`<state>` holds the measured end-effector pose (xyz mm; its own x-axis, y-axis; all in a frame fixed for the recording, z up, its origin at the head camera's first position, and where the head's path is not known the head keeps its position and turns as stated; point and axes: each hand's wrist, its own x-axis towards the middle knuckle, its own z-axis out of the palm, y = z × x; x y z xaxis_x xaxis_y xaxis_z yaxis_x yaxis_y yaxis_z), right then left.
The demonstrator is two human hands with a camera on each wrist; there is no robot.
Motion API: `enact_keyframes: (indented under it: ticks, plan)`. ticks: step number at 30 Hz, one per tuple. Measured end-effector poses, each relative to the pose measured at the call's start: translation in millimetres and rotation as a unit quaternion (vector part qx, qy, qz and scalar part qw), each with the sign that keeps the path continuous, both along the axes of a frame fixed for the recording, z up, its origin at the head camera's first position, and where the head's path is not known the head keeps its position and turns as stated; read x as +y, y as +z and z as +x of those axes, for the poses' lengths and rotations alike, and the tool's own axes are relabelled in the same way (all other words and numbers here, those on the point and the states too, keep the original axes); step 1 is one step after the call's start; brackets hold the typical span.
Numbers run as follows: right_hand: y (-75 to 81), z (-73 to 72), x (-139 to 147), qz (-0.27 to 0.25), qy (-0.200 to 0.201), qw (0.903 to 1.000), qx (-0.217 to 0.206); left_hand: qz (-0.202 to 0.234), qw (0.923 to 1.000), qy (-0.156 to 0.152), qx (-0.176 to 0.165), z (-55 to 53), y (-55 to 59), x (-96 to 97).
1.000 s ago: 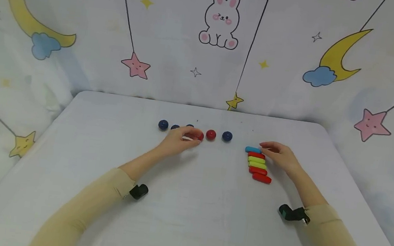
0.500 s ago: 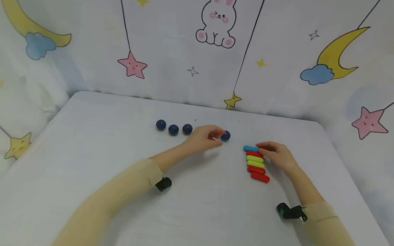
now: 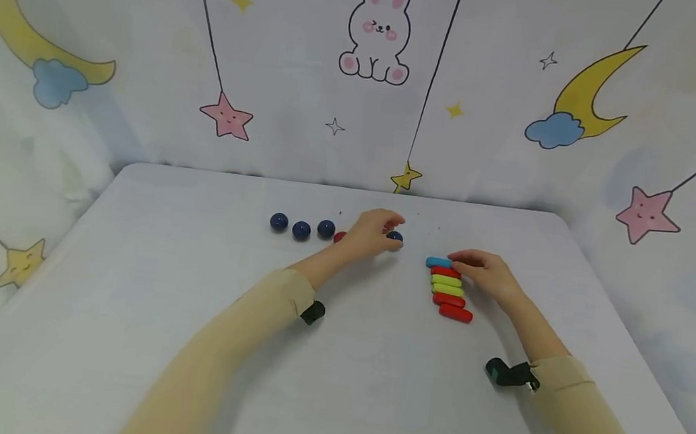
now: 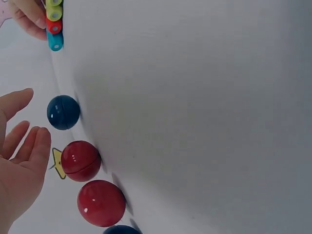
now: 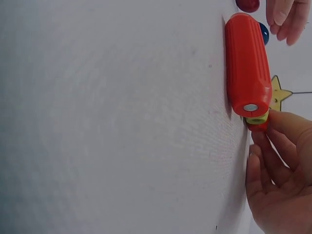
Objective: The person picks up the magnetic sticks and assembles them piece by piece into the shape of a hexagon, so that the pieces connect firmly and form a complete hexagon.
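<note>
My left hand (image 3: 374, 234) reaches over the right end of a row of balls, fingers spread and slightly bent. Beside its fingertips is a glossy dark blue ball (image 4: 63, 112), with a gap between in the left wrist view. Two red balls (image 4: 80, 161) follow in the row, mostly hidden behind that hand in the head view. My right hand (image 3: 486, 270) pinches the right end of a light blue stick (image 3: 438, 262), the farthest in a stacked-looking column. Nearer lie red and yellow-green sticks (image 3: 447, 280); the nearest red stick (image 5: 247, 66) shows a metal dot in its end.
Several dark blue balls (image 3: 301, 231) continue the row to the left. Everything lies on a white-covered table (image 3: 341, 388). A white cloth backdrop (image 3: 301, 61) printed with a rabbit, moons and stars rises behind the far edge. Dark wrist cameras (image 3: 506, 372) stick out below the sleeves.
My left hand has moved right along the row, from the red balls to the rightmost blue ball, its fingers opening. The right hand stays at the blue stick. The head view has shifted slightly.
</note>
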<state>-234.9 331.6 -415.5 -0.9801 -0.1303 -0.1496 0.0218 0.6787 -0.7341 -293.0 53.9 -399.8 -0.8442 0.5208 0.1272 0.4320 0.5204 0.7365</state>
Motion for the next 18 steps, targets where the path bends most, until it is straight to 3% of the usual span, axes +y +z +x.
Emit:
enact_keyframes:
  ticks: [9,18]
  plan:
    - [-0.8,-1.0,-1.1,-0.002,0.007,1.0000,-0.004,-0.111,0.9935,-0.006,0.024,-5.5,0.6,9.7]
    - [0.6,-4.5,1.1,0.011,0.009,0.9997,-0.018,-0.124,0.9908,-0.039,0.038,-0.6,-3.0,10.1]
